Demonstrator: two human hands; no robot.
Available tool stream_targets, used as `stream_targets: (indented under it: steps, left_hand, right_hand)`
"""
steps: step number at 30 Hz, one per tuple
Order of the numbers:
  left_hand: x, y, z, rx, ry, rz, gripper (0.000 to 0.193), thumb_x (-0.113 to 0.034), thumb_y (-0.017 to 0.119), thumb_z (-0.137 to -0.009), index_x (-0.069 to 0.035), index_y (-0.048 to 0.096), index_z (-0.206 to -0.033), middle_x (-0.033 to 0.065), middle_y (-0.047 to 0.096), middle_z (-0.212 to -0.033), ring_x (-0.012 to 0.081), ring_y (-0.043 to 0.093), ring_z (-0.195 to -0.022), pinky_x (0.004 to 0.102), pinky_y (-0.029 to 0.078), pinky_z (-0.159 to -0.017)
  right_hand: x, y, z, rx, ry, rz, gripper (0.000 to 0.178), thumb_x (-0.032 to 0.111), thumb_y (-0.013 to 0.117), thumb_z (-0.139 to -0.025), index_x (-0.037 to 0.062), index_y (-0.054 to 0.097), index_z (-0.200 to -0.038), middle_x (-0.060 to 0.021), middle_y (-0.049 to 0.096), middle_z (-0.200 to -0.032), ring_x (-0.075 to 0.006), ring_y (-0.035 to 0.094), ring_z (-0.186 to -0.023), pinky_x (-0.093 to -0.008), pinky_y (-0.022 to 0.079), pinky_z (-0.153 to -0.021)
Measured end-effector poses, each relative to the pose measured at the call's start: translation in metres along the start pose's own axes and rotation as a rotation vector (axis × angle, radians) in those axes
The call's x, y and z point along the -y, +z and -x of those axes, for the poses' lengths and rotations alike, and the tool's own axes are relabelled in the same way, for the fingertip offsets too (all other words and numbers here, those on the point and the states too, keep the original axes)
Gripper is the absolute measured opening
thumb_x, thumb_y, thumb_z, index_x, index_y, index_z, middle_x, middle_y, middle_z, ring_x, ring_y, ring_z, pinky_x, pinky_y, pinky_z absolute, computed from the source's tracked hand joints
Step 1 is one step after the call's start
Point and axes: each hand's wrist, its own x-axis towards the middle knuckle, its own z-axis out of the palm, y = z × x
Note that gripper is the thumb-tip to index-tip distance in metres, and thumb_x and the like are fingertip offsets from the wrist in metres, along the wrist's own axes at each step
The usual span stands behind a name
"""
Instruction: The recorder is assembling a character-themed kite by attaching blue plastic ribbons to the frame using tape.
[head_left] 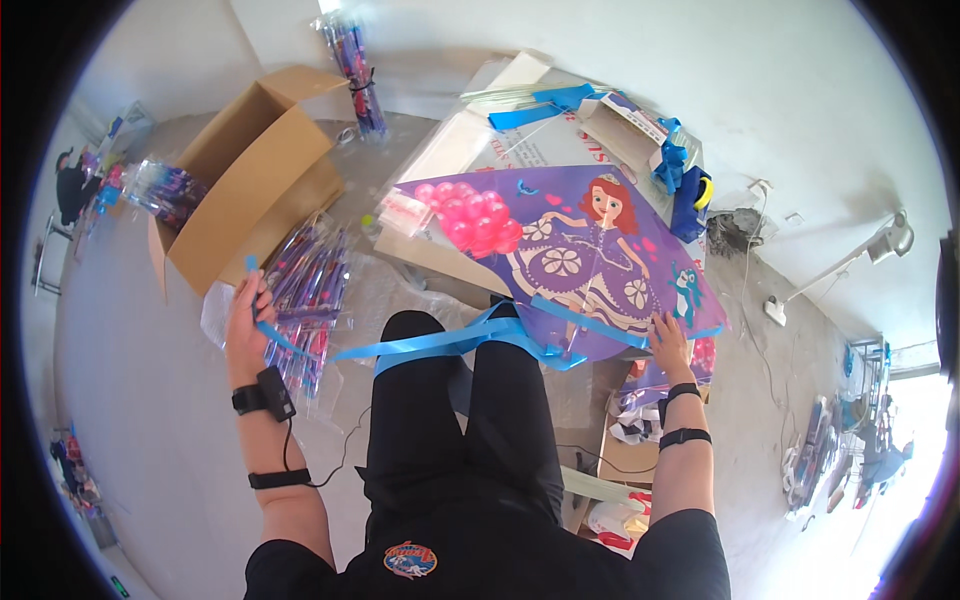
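Note:
A purple kite (pixel 560 262) printed with a red-haired princess and pink balloons lies spread over a low work surface in front of me. Long light-blue ribbons (pixel 425 345) run along its lower edge, then loop across my knees toward the left. Away from the kite, my left hand (pixel 247 318) is raised with its fingers closed round a ribbon, whose short end sticks up above them. At the kite's lower right, my right hand (pixel 668 345) rests on the fabric beside the ribbon, fingers stretched out. Part of the ribbon passes behind that hand.
An open cardboard box (pixel 250 165) stands at the far left, above plastic-wrapped kite bundles (pixel 308 285). Another bundle (pixel 358 80) leans on the wall. A small open carton (pixel 618 128) and a blue tape dispenser (pixel 688 205) sit behind the kite. A white lamp (pixel 885 240) stands right.

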Motion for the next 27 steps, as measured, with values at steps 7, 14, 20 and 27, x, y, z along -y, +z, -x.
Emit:
stream_targets:
  steps: [7,14,20,27]
  left_hand:
    - [0.067,0.061,-0.06,0.183,0.029,-0.576,0.022,-0.029,0.066,-0.086,-0.007,0.062,-0.086,-0.0032,0.054,-0.073,0.0073,0.049,-0.068,0.0231,0.036,-0.06]
    - [0.136,0.106,-0.14,0.17,0.016,-0.681,0.026,-0.026,0.067,-0.085,-0.001,0.067,-0.093,0.0019,0.063,-0.077,0.0106,0.055,-0.07,0.026,0.042,-0.063]
    - [0.164,0.133,-0.185,0.101,0.009,-0.773,0.027,-0.023,0.073,-0.078,-0.001,0.067,-0.091,0.003,0.064,-0.078,0.0113,0.056,-0.07,0.0269,0.044,-0.061]
    - [0.172,0.132,-0.21,0.118,0.008,-0.845,0.026,-0.017,0.076,-0.073,-0.001,0.067,-0.092,0.0063,0.066,-0.082,0.0141,0.061,-0.073,0.0278,0.048,-0.066]
  right_hand:
    - [0.019,-0.005,-0.016,-0.106,-0.052,-0.082,0.047,0.027,0.059,-0.086,0.0113,0.052,-0.13,-0.0186,0.04,-0.141,-0.0345,0.033,-0.134,-0.0424,0.027,-0.11]
    - [0.091,-0.002,-0.041,-0.241,-0.294,-0.186,0.04,0.015,0.064,-0.082,0.0042,0.056,-0.12,-0.0174,0.052,-0.128,-0.0358,0.044,-0.125,-0.0422,0.038,-0.102]
    - [0.16,0.005,-0.076,-0.186,-0.453,-0.319,0.038,0.009,0.065,-0.08,0.0028,0.058,-0.116,-0.0166,0.055,-0.122,-0.0356,0.05,-0.119,-0.0407,0.042,-0.098]
    - [0.253,0.023,-0.114,-0.1,-0.546,-0.44,0.037,0.008,0.065,-0.079,0.0026,0.058,-0.115,-0.0168,0.056,-0.119,-0.0353,0.052,-0.116,-0.0401,0.044,-0.095]
